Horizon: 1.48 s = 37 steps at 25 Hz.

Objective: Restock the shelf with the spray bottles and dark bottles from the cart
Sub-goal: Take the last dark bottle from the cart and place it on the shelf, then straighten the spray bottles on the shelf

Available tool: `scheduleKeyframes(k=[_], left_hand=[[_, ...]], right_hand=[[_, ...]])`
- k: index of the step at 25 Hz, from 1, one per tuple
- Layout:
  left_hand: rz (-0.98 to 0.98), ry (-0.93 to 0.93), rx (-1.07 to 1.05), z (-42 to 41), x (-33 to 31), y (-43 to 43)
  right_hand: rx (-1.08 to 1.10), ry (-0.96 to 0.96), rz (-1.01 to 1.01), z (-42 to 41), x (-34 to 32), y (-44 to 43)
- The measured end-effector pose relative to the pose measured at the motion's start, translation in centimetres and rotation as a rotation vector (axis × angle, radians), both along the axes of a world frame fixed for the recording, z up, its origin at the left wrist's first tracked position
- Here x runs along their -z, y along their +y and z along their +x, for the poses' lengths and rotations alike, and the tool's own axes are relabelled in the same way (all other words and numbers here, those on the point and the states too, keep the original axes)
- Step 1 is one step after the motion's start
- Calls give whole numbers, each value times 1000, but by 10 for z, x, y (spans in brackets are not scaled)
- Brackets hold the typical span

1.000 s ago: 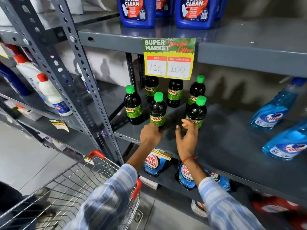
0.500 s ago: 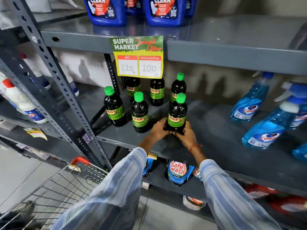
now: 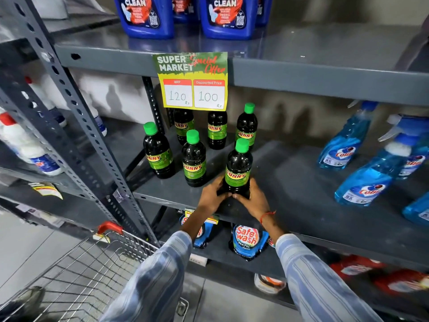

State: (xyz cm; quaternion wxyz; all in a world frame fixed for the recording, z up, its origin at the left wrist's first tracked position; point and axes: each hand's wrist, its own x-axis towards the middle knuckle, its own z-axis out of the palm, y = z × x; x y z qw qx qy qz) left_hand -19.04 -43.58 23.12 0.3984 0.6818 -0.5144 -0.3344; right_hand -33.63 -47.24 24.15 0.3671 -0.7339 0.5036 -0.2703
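A dark bottle [image 3: 239,169] with a green cap and a green SUNNY label stands upright near the front of the grey middle shelf [image 3: 290,182]. My left hand [image 3: 212,196] and my right hand [image 3: 251,198] both clasp its base, one on each side. Several more dark bottles stand behind and to its left, the nearest dark bottle [image 3: 193,160] just left of the held one. Blue spray bottles [image 3: 364,180] lie tilted on the same shelf at the right. The wire cart [image 3: 76,275] with a red handle sits at the lower left.
A yellow price tag [image 3: 193,81] hangs from the upper shelf edge over the back bottles. Blue TOTAL CLEAN jugs [image 3: 145,17] stand on the top shelf. Detergent pouches [image 3: 247,242] fill the shelf below. A perforated steel upright [image 3: 92,145] stands to the left, with white bottles [image 3: 27,147] beyond it.
One second ago each hand was at a different front bottle. Now both hands wrap the base of the right front bottle, which stands nearer the shelf's front edge.
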Motion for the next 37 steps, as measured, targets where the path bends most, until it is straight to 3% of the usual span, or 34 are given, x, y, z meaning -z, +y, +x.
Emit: scheduleKeyframes(k=[4, 8, 13, 15, 19, 23, 26, 31, 37], left_hand=[[32, -100, 2, -6, -4, 0], [211, -316, -70, -20, -23, 1], [349, -533, -143, -71, -56, 6], [332, -446, -65, -102, -70, -3], [343, -53, 47, -185, -92, -36], [154, -38, 184, -255, -89, -59], [128, -12, 259, -283, -62, -69], [106, 89, 237, -289, -14, -103], [120, 65, 240, -286, -31, -94]], right_hand=[[-16, 31, 10, -2, -8, 1], [-74, 62, 100, -11, -23, -5], [-227, 426, 85, -58, -59, -14], [-264, 530, 40, -85, -82, -15], [-193, 598, -113, -160, -117, -20], [-67, 623, -61, -252, -99, -29], [95, 525, 19, -292, -75, -34], [271, 17, 105, -306, -54, -57], [278, 9, 60, -302, -36, -55]])
